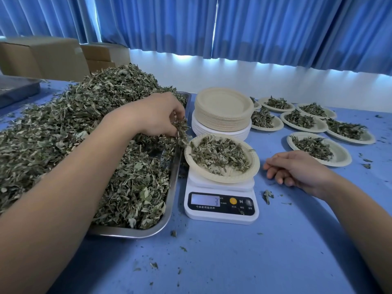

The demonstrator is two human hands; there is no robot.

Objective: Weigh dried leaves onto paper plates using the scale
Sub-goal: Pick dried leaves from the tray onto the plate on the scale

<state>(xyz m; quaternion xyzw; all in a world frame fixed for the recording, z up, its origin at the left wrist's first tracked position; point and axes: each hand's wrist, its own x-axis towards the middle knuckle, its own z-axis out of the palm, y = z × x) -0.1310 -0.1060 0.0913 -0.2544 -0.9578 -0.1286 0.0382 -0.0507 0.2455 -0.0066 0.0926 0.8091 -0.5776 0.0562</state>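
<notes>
A white digital scale (pixel 220 206) stands in the middle of the blue table. A paper plate (pixel 250 169) with dried leaves on it sits on the scale. A large heap of dried leaves (pixel 74 128) fills a steel tray (pixel 169 183) to the left. My left hand (pixel 157 114) pinches a clump of leaves above the tray's right edge, just left of the plate. My right hand (pixel 297 169) rests on the table right of the scale, fingers loosely curled, holding nothing.
A stack of empty paper plates (pixel 222 111) stands behind the scale. Several filled plates (pixel 339 155) lie at the right back. Cardboard boxes (pixel 42 56) sit at the far left. Loose leaf bits (pixel 267 195) dot the table. Blue curtains hang behind.
</notes>
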